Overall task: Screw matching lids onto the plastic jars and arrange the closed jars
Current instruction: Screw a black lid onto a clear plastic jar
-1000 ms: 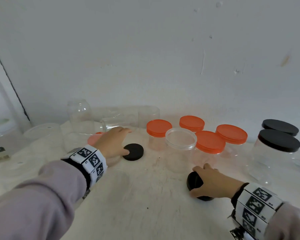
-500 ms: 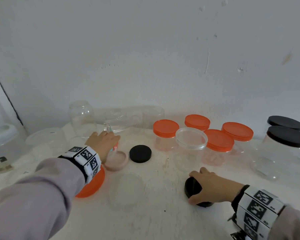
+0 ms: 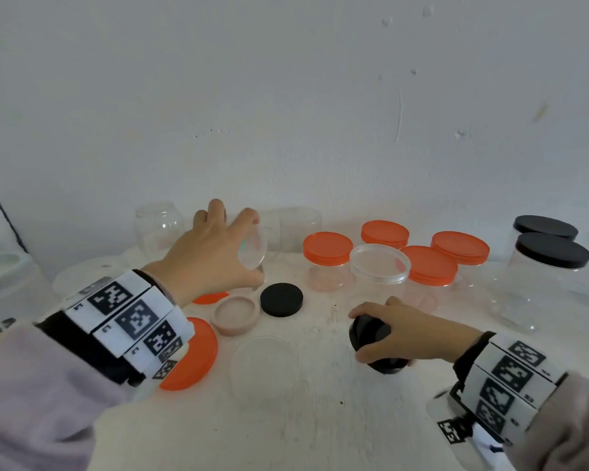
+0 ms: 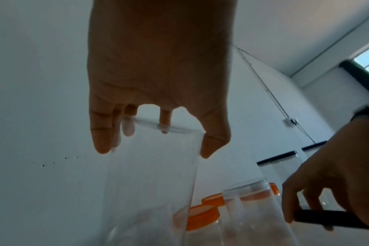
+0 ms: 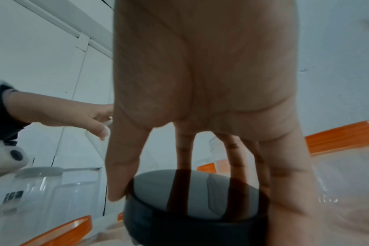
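My left hand [image 3: 225,246] grips a small clear plastic jar [image 3: 254,249] and holds it tilted above the table near the back wall. In the left wrist view the fingers [image 4: 101,133] and thumb wrap around one end of that jar [image 4: 154,183]. My right hand [image 3: 398,331] curls round a black lid [image 3: 366,331] at the front right of the table. The right wrist view shows its thumb and fingers [image 5: 120,174] clamped on the lid's rim [image 5: 190,199].
Loose on the table lie a black lid [image 3: 281,299], an upturned pink lid [image 3: 237,314], a big orange lid [image 3: 194,355] and a clear lid [image 3: 264,362]. Several orange-lidded jars [image 3: 327,249], a clear-lidded jar [image 3: 380,266] and black-lidded jars [image 3: 551,249] stand behind; open jars [image 3: 157,226] line the wall.
My left hand left the lids at the front left, reached back toward the wall and lifted a clear jar. My right hand stayed on the black lid.
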